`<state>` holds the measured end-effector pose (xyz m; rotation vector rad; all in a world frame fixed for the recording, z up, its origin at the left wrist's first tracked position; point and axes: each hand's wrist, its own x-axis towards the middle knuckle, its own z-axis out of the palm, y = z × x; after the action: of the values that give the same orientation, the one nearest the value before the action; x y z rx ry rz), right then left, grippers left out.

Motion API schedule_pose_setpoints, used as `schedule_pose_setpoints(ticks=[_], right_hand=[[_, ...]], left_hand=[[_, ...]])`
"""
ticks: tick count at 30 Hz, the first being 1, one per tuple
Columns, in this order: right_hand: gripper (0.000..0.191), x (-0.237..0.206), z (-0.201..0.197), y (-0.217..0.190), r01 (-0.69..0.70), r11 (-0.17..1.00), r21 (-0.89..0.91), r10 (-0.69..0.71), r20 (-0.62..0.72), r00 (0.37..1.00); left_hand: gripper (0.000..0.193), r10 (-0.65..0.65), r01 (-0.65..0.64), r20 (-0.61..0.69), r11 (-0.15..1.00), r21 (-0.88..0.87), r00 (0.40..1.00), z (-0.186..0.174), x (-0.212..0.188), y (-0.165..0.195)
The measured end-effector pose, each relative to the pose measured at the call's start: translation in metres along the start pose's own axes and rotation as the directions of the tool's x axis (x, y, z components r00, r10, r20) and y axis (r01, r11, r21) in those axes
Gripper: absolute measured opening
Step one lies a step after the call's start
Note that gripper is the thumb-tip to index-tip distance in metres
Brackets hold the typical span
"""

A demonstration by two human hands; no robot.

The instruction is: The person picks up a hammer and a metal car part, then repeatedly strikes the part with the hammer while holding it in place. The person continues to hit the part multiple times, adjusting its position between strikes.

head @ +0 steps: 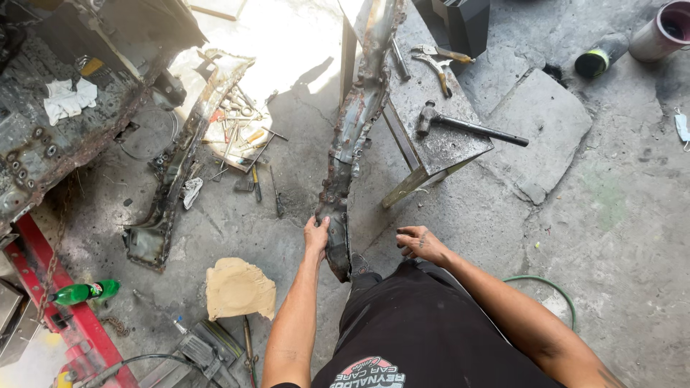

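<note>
A: Item one, left hand (316, 236)?
B: Fingers wrapped around the near end of the rusty panel (356, 122), on its left edge. Grasping, not clenched empty.

A: Panel, lie and axis?
B: Long strip, running from the hand toward 12 o'clock, tilted slightly to 1. Far part leans on the metal stand (445, 144); near end sits low by the person's shoe.

A: Item two, right hand (420, 243)?
B: At 3 o'clock of the panel's near end, apart from it. Fingers loosely curled, holding nothing, touching nothing I can see.

A: Nearer hand?
B: Left, already on it. Right is near, not touching.

A: Surroundings, left to right?
B: Green bottle (85, 292) at 8 o'clock, second rusty strip (180, 158) at 10, hammer (467, 128) on the stand at 1.
</note>
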<state>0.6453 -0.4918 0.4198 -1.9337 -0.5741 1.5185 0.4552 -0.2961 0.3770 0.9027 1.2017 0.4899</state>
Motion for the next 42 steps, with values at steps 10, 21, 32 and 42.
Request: schedule_pose_setpoints(ticks=[10,21,32,42], right_hand=[[0.054,0.017,-0.049,0.012,-0.095,0.976,0.197,0.096,0.009,0.995],[0.056,0.106,-0.165,-0.029,-0.042,0.958,0.284,0.027,0.055,0.998],[0.075,0.188,-0.218,-0.083,-0.002,0.89,0.456,-0.065,0.132,0.989],[0.076,0.204,-0.207,-0.102,-0.005,0.886,0.464,-0.057,0.121,0.991]], left_hand=[[0.049,-0.122,0.122,0.009,0.987,-0.104,0.992,0.008,0.007,-0.014],[0.052,0.096,-0.053,-0.201,0.977,0.209,0.975,0.033,0.005,-0.014],[0.051,0.26,-0.17,-0.23,0.921,0.35,0.938,0.082,-0.02,-0.02],[0.047,0.074,-0.007,-0.285,0.974,0.228,0.956,0.095,-0.028,-0.02]])
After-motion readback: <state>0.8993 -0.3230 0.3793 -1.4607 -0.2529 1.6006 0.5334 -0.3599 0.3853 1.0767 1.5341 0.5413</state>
